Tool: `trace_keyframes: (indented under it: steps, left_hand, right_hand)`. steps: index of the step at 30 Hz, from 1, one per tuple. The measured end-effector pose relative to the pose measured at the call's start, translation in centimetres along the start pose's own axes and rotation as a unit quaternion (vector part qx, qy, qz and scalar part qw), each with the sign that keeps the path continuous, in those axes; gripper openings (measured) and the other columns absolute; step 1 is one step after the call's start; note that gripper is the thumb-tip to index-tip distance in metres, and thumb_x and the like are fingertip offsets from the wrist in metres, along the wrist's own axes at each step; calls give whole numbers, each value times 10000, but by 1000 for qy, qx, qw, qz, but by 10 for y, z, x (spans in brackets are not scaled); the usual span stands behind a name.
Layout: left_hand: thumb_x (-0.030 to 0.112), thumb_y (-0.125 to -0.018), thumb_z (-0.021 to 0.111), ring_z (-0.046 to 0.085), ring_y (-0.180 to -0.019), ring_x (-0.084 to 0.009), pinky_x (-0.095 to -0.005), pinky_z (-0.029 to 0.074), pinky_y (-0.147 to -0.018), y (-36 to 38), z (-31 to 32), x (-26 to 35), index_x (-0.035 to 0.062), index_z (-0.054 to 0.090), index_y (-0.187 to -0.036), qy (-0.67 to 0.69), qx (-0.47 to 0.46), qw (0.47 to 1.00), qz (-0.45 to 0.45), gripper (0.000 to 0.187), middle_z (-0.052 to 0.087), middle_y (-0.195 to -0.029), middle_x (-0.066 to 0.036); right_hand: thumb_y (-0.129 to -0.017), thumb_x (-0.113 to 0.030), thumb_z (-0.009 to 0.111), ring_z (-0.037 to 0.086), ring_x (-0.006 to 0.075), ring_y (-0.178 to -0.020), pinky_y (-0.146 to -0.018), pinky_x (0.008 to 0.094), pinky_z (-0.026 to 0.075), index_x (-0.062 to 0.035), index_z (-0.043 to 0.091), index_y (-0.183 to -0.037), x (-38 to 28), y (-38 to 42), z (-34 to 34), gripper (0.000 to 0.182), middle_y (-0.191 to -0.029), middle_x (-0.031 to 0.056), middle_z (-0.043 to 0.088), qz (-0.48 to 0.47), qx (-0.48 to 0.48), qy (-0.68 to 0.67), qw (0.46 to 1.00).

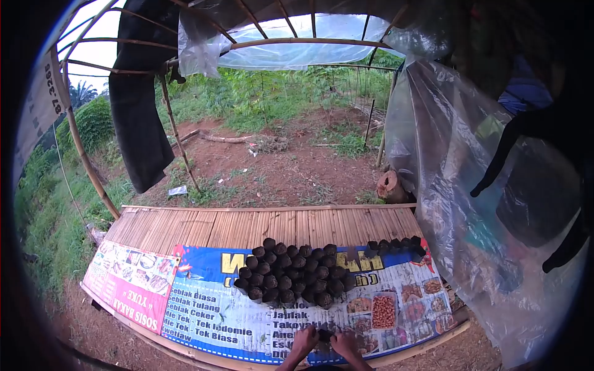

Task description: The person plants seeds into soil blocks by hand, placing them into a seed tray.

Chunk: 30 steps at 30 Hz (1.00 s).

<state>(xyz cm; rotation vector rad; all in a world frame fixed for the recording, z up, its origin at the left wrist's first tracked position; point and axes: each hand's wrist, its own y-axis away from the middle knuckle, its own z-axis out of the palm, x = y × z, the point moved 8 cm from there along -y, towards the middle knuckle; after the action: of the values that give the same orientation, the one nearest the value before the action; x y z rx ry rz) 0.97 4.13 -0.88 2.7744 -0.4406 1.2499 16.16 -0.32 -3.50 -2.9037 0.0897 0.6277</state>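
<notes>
Low in the view, my left hand point(304, 340) and my right hand point(345, 341) are close together over the printed banner point(247, 309). Between their fingers is a small dark object point(325, 335), and both hands appear closed on it. Beyond them many small black pots point(284, 282) stand packed together, dark inside. A smaller row of black pots point(396, 246) stands at the back right. To the right of my hands lies a clear container of reddish-brown seeds point(383, 310).
The banner covers much of a bamboo-slat table point(247, 227). Clear plastic sheeting point(433, 142) hangs on the right, beside a cut log point(391, 185). A dark cloth point(139, 123) hangs at the left from bamboo poles. Bare soil and plants lie beyond.
</notes>
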Motion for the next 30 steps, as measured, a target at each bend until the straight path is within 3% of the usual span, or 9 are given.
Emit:
trace_keyframes:
  steps: [7, 10, 12, 16, 18, 21, 25, 30]
  left_hand:
    - [181, -789, 593, 605, -660, -408, -500, 477, -622, -6, -1, 3, 22, 550, -770, -1, -3, 1000, 19, 166, 621, -709, -206]
    - [154, -781, 600, 612, -688, -400, -481, 477, -629, -4, -7, 3, 7, 539, -767, 10, -5, 1000, 13, 160, 618, -719, -213]
    - [133, -771, 603, 612, -691, -401, -474, 473, -633, -1, -13, 0, -6, 530, -766, 52, 5, 999, -2, 157, 610, -718, -222]
    - [139, -771, 612, 613, -685, -411, -477, 474, -621, 1, -1, -9, -19, 544, -780, 23, -33, 999, -16, 171, 621, -725, -218]
    - [136, -776, 611, 615, -688, -411, -475, 478, -619, -1, -13, 8, -17, 552, -780, 49, -11, 999, 2, 164, 624, -732, -217]
    - [116, -771, 611, 617, -702, -405, -463, 480, -629, -7, -25, 20, -8, 554, -781, 60, 10, 998, -4, 137, 624, -733, -211]
    - [102, -769, 613, 603, -657, -404, -461, 463, -599, -3, -13, 7, -12, 537, -762, 48, 16, 999, 1, 138, 601, -694, -209]
    - [104, -776, 612, 599, -622, -394, -444, 461, -561, -7, -14, 3, -10, 517, -745, 60, 29, 998, 1, 152, 584, -663, -208]
  right_hand:
    - [-806, -337, 553, 601, 416, -649, -709, 516, 475, -56, 653, -709, 3, -1, -5, 313, -661, 213, 618, 76, -11, -25, 997]
    - [-812, -324, 557, 604, 412, -662, -694, 514, 476, -56, 655, -725, 0, -5, -5, 299, -649, 213, 611, 69, -45, -72, 994]
    - [-817, -309, 561, 599, 411, -677, -679, 516, 471, -54, 653, -734, -21, -6, -36, 284, -642, 217, 601, 25, 2, -56, 998]
    - [-816, -302, 564, 589, 415, -683, -664, 510, 472, -51, 652, -742, -1, 5, -6, 276, -661, 233, 596, 76, -59, -68, 993]
    - [-811, -296, 569, 583, 418, -693, -652, 507, 472, -53, 651, -742, -3, -3, -9, 265, -671, 244, 588, 36, -11, -37, 999]
    - [-801, -279, 581, 583, 417, -690, -643, 504, 472, -46, 641, -729, -7, -8, -27, 252, -667, 246, 582, 52, 38, -70, 996]
    - [-804, -229, 584, 577, 412, -683, -641, 500, 473, -26, 616, -701, 7, -7, -3, 230, -662, 230, 581, 52, 7, -92, 994]
    - [-815, -247, 589, 574, 425, -715, -654, 503, 460, -34, 608, -741, -6, -13, -24, 226, -709, 248, 575, 60, 7, -99, 993]
